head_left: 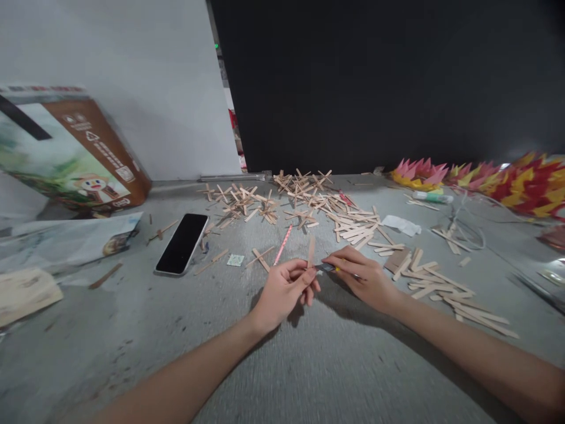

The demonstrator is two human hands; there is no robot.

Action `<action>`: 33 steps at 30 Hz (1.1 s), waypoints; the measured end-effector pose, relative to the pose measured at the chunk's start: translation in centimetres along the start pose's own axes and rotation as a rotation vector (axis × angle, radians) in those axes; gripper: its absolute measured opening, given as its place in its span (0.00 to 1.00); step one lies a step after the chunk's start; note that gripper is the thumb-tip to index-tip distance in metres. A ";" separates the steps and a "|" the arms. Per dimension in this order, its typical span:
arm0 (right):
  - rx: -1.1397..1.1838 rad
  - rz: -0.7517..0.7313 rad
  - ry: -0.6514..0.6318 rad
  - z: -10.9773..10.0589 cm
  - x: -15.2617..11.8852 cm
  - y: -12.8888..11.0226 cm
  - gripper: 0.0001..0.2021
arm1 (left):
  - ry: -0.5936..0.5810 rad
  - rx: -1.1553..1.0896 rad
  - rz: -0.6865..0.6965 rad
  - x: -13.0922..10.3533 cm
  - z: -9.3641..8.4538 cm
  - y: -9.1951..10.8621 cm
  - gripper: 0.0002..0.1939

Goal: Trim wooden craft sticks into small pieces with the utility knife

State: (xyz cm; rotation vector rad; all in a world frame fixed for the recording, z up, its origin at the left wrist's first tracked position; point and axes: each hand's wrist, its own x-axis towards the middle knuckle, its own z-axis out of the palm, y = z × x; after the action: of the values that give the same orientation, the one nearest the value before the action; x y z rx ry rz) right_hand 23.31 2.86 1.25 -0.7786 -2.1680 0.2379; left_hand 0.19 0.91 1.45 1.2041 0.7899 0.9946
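Note:
My left hand (289,287) pinches a wooden craft stick (311,250) that points upward from the fingertips. Closed around a small utility knife (327,267), my right hand (364,275) is just to the right of it. The grey front of the knife reaches the lower part of the stick; a bit of yellow shows by the fingers, and most of the handle is hidden. Just beyond my left hand lie a pink patterned straw-like stick (283,244) and two crossed craft sticks (260,257).
Crossed sticks (242,200) are heaped at the back, with loose sticks (441,284) on the right. A phone (182,244) and a printed carton (83,153) are on the left. Paper flame-like decorations (525,182) and a glue stick (432,196) sit back right, before a black panel (388,82).

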 end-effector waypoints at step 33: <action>0.090 -0.021 -0.040 0.0 -0.4 0.4 0.14 | -0.111 0.055 -0.058 -0.5 0.1 0.7 0.24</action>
State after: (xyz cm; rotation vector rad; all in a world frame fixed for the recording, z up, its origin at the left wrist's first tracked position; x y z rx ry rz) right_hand 23.71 2.89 0.86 -0.7058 -2.1857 0.3406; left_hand -0.06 0.51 2.13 1.2659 0.7644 0.8555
